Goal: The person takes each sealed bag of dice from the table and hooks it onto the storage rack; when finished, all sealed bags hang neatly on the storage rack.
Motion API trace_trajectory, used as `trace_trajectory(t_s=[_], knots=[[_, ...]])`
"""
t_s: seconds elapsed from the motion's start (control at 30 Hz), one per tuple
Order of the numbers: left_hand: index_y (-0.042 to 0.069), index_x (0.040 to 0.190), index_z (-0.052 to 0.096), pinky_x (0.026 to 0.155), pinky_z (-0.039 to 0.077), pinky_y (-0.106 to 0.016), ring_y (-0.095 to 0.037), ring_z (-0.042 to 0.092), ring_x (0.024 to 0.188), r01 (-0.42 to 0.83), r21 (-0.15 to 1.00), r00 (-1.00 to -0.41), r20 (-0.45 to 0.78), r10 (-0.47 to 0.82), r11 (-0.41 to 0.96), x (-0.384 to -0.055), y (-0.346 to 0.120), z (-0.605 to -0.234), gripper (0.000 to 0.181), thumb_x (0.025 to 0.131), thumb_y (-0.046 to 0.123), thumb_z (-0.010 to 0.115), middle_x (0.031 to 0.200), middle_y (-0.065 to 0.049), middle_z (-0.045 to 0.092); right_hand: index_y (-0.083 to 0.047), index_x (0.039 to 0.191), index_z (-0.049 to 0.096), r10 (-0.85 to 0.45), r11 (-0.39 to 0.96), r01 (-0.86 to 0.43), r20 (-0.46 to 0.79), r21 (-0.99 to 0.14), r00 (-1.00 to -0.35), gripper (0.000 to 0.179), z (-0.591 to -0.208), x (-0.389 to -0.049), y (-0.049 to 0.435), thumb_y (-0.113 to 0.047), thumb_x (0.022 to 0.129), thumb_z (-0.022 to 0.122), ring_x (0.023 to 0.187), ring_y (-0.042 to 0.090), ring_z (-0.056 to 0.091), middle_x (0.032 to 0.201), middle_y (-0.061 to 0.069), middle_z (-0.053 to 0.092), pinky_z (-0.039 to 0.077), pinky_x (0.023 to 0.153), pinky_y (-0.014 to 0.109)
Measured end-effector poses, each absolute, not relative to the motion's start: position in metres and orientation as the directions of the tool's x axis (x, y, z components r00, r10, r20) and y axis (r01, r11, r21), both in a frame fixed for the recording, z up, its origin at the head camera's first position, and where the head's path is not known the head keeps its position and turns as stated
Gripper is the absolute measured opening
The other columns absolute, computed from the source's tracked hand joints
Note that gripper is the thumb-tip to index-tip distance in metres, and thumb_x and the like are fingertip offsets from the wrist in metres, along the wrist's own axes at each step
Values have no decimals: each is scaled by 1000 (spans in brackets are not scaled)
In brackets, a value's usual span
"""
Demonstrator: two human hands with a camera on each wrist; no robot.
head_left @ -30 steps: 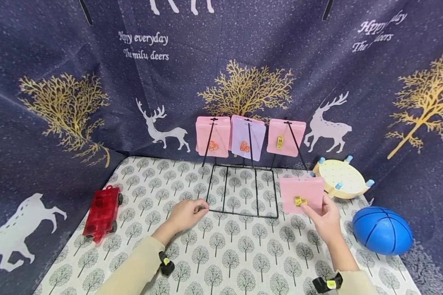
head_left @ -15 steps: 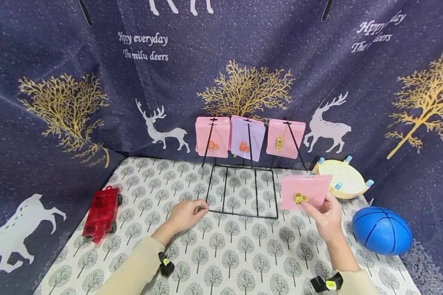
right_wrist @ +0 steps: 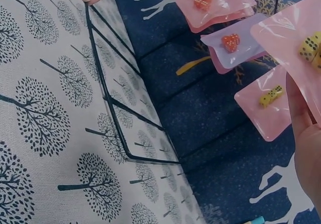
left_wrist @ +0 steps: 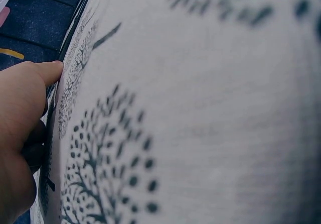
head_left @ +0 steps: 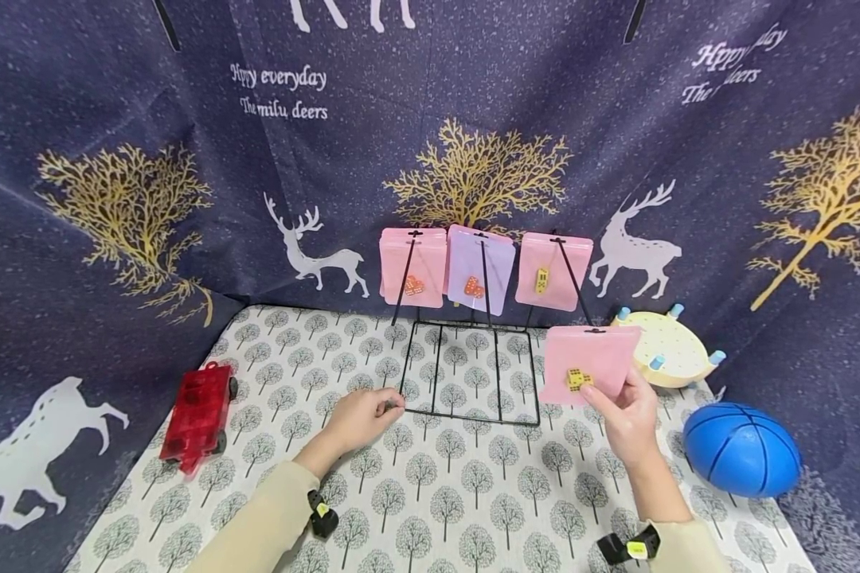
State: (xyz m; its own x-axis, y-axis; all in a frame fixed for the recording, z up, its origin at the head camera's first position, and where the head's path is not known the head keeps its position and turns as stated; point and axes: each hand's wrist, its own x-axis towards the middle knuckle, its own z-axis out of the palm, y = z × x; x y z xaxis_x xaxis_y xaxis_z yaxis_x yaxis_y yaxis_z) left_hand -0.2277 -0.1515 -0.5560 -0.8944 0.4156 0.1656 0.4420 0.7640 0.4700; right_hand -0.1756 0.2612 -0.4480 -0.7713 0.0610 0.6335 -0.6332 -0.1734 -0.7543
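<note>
My right hand (head_left: 632,422) pinches a pink zip bag (head_left: 612,354) with yellow dice (head_left: 576,379) inside, thumb in front and fingers behind. In the head view, the tip of the rack's right prong (head_left: 575,280) overlaps the hanging hole at the bag's top. My left hand (head_left: 361,418) pinches the near left corner of the black wire display rack (right_wrist: 104,86), whose base lies on the tablecloth. A pink bag (head_left: 392,270) and a purple bag (head_left: 500,274), both with orange dice, hang on the other prongs. Another pink bag (head_left: 530,267) with yellow dice hangs farther back on the right prong.
Far left on the tree-print tablecloth (head_left: 444,493) lies a red toy cart (head_left: 199,410). At right are a yellow toy stool (head_left: 662,338), upside down with blue leg tips, and a blue ball (head_left: 741,447). A dark deer-print cloth (head_left: 186,119) stands behind.
My right hand has raised the pink bag and brought its top edge up to the right prong's tip; the bag's tilt has changed. The left hand and rack have stayed put.
</note>
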Motion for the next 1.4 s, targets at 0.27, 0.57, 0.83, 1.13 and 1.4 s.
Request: trace_trajectory(t_s=[0.27, 0.57, 0.83, 1.13, 1.4], knots=[[31, 113, 74, 43, 29, -19, -1, 30, 47, 432, 484, -898, 154, 411, 761, -228, -152, -556, 15, 101, 38, 68, 55, 17, 39, 8, 128, 61, 91, -158, -575, 568, -803, -818, 48, -448, -176, 258, 27, 84, 56, 104, 17, 72, 115, 9, 74, 59, 86, 29], [30, 113, 74, 43, 28, -19, -1, 29, 46, 441, 485, -894, 166, 416, 755, -228, -152, -556, 14, 101, 37, 68, 55, 17, 39, 11, 131, 58, 133, -148, -541, 526, -828, -840, 48, -447, -179, 254, 27, 86, 57, 103, 19, 73, 114, 11, 73, 59, 86, 30], [32, 113, 74, 43, 28, -19, -1, 30, 46, 447, 474, -892, 168, 420, 758, -229, -152, -557, 15, 102, 38, 67, 55, 17, 40, 2, 126, 62, 207, -73, -457, 435, -886, -876, 41, -447, -185, 250, 18, 89, 66, 99, 16, 74, 109, 8, 75, 58, 86, 27], [32, 113, 74, 44, 29, -19, -1, 30, 47, 437, 479, -896, 157, 416, 761, -229, -152, -556, 15, 102, 39, 67, 56, 17, 39, -2, 126, 63, 267, -25, -379, 359, -925, -894, 39, -444, -198, 246, 14, 91, 70, 97, 11, 72, 108, 1, 74, 57, 86, 24], [31, 113, 74, 45, 31, -20, -2, 31, 47, 429, 481, -900, 150, 410, 765, -228, -152, -556, 14, 101, 38, 69, 55, 17, 40, -1, 131, 61, 299, -54, -315, 286, -948, -911, 39, -440, -213, 242, 7, 94, 70, 95, 11, 71, 109, 1, 72, 58, 84, 25]])
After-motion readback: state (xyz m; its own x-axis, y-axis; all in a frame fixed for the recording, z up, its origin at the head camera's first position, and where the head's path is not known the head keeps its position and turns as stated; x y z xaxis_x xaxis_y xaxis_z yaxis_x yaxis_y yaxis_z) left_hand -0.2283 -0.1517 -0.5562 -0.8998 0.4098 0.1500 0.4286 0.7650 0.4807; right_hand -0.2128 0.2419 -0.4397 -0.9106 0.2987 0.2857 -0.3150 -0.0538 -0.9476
